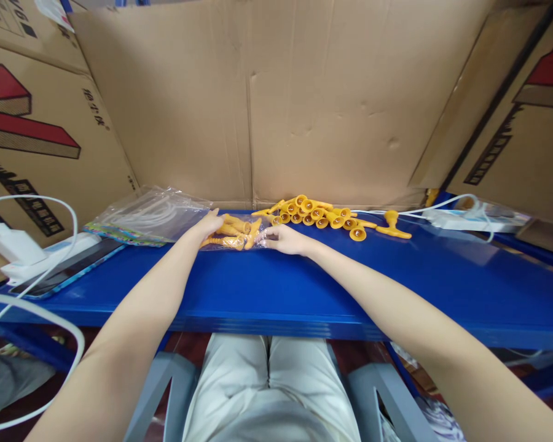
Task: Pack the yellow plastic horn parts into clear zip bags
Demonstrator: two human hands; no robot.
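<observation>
A clear plastic bag [225,242] with several yellow plastic parts [238,224] in it lies on the blue shelf. My left hand [206,226] grips the bag's left end, with its fingers partly hidden. At the other end, my right hand [286,239] pinches the plastic between curled fingers and thumb. Just behind my right hand is a heap of loose yellow parts [320,213] with cup-shaped ends, most of them facing me. One more yellow cup-ended part [391,224] sits at the heap's right side.
Flat clear bags [154,212] lie to the left on a colourful sheet. A phone [69,270] and a white power strip [69,248] with cables are farther left. Another power strip [472,219] is at right. Cardboard [304,104] walls the back of the blue shelf [276,288].
</observation>
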